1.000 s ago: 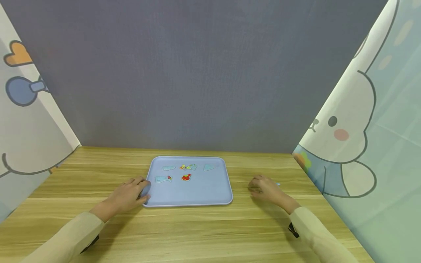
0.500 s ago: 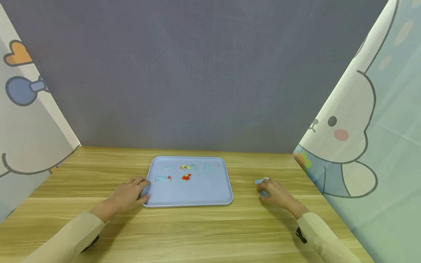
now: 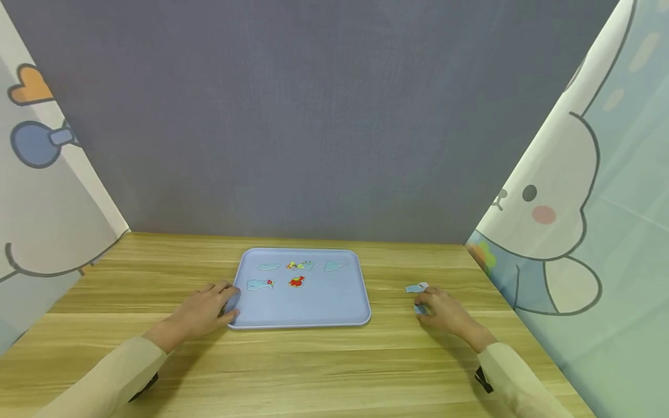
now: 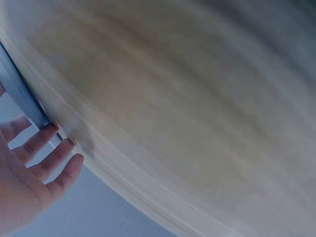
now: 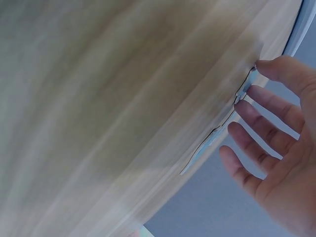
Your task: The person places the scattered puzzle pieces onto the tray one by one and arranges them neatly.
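Observation:
My left hand (image 3: 202, 310) rests at the left edge of a pale blue tray (image 3: 324, 310), its fingers touching the rim. Flat, irregular puzzle-like pieces lie in the tray: two pale blue strips, a colourful piece (image 3: 300, 266), a pale triangular piece (image 3: 333, 266) and a red piece (image 3: 296, 282). To the tray's right, my right hand (image 3: 446, 316) is low over the table. A light blue piece (image 3: 420, 310) lies between its thumb and index finger, and another blue piece (image 3: 415, 288) is just beyond the fingertips. In the right wrist view, the fingers (image 5: 237, 132) are spread beside the thin pieces (image 5: 200, 150).
The wooden table (image 3: 313, 371) meets a grey panel (image 3: 303, 116) at the back. Cartoon-printed sheets stand at both sides, one with a rabbit (image 3: 554, 197) on the right.
My right hand has drawn back to the right, and light blue pieces have come into sight by its fingertips. My left hand and the tray have stayed put.

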Action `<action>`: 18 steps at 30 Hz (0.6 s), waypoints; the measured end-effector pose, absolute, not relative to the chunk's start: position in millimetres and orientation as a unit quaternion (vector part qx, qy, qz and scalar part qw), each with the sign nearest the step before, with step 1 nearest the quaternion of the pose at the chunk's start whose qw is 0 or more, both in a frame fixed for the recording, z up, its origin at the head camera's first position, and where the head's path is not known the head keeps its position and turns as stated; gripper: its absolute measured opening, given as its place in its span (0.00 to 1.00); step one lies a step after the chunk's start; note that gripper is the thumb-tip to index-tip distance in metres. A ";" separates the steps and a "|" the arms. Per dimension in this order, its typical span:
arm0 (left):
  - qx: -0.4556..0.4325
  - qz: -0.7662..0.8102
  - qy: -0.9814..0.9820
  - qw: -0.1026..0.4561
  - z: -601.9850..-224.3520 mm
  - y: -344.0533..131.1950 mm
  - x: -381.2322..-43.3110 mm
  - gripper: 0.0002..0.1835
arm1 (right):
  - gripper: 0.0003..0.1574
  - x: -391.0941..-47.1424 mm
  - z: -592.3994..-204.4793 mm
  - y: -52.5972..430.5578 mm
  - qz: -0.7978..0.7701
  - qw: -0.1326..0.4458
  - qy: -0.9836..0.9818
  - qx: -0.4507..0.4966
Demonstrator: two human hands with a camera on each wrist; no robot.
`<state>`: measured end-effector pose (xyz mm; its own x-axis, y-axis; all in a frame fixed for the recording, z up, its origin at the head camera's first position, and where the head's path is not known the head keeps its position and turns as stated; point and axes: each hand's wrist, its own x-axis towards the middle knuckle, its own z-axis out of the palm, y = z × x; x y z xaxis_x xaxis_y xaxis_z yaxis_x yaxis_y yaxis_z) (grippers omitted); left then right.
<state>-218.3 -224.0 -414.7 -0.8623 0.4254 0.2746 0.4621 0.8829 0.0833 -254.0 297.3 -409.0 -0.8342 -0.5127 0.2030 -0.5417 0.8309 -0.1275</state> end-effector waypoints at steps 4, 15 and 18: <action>-0.231 -0.074 -0.962 0.128 -415.5 -224.8 -218.9 0.23 | 0.12 -253.0 -408.6 298.1 0.090 0.075 -0.956 0.270; -0.230 -0.077 -0.962 0.123 -414.9 -224.8 -218.3 0.24 | 0.12 -251.4 -405.0 294.3 0.104 0.064 -0.958 0.257; -0.231 -0.075 -0.962 0.125 -414.6 -224.1 -218.3 0.24 | 0.12 -251.9 -404.1 292.8 0.107 0.059 -0.959 0.257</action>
<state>-218.3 -224.1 -414.6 -0.8623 0.4257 0.2741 0.4629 0.8822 0.0863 -251.9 292.8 -404.1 -0.8613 -0.4796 0.1680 -0.5048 0.8454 -0.1745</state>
